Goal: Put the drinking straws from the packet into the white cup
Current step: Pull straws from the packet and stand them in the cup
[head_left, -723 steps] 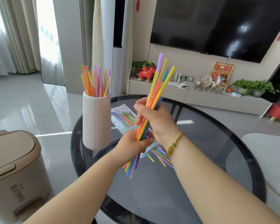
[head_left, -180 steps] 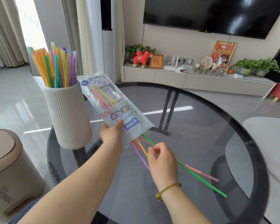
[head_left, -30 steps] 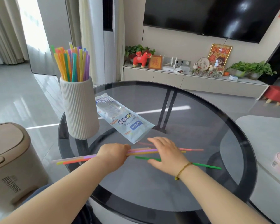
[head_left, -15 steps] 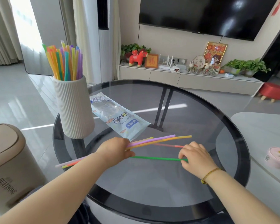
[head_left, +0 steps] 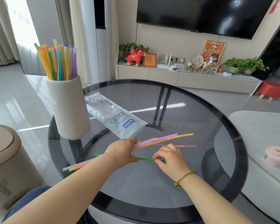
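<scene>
The ribbed white cup (head_left: 68, 107) stands at the table's left, packed with several coloured straws (head_left: 58, 62). The straw packet (head_left: 113, 117) lies flat beside it, looking empty. My left hand (head_left: 121, 152) grips a bundle of purple, yellow and orange straws (head_left: 162, 139) held roughly level above the glass. My right hand (head_left: 170, 157) pinches a green straw (head_left: 145, 159) whose left part runs under my left hand. A pink straw (head_left: 184, 145) lies on the table just beyond my right hand.
Everything sits on a round dark glass table (head_left: 200, 110) with a black rim. A beige bin (head_left: 8, 165) stands on the floor at left. A white table with a pink tub (head_left: 275, 156) is at right.
My right hand has slid left along the green straw, toward my left hand. The green straw has moved left too, its end now past my left wrist. The bundle stays in my left hand.
</scene>
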Tool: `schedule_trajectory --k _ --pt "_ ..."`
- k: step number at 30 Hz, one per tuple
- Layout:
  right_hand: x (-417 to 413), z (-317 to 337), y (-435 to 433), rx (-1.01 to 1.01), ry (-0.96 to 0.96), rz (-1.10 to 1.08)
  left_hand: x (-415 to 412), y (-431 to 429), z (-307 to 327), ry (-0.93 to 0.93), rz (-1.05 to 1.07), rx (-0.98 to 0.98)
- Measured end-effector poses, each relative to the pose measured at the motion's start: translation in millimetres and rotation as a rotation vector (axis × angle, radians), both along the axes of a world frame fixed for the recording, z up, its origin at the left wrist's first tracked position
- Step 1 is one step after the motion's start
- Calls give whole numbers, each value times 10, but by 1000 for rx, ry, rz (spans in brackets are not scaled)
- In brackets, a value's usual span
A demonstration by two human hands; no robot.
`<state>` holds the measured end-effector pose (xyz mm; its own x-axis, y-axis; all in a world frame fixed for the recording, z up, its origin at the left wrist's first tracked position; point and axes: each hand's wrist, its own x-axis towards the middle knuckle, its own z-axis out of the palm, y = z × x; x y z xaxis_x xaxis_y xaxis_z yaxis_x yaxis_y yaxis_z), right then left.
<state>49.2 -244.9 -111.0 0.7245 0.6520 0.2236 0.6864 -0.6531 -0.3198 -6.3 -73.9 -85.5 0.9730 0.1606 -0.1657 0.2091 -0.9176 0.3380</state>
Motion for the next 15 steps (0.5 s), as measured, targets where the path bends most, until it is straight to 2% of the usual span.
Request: schedule_trajectory --k 7,11,15 --pt "16 -4 -74 78 6 -74 73 15 -4 95 -117 129" --pt "100 29 -225 152 -229 -105 94 61 2 201 -137 90" --pt "269 47 -260 -70 -178 -291 76 77 66 267 -160 181"
